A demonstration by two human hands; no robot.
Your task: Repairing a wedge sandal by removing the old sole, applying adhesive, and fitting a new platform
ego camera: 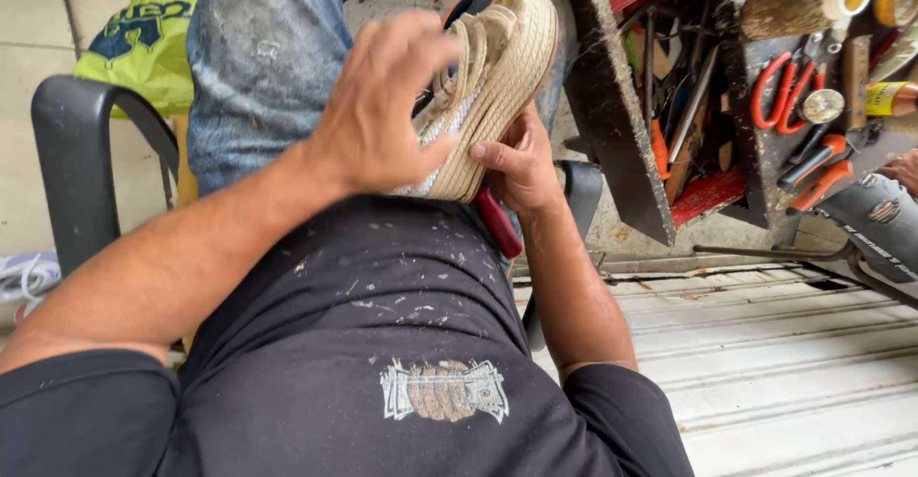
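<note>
A beige woven rope-soled sandal with braided straps rests on edge over my lap. My left hand lies on its upper side, fingers spread over the straps. Under its lower end, my right hand grips the sole, thumb pressed against the woven edge. A red-handled tool pokes out below my right hand; whether that hand holds it is unclear. I wear a dark speckled shirt and jeans.
A cluttered tool box stands at the right with red-handled pliers, orange-handled tools and a yellowish spool. A black chair arm and a green bag are at the left. Pale metal slats lie lower right.
</note>
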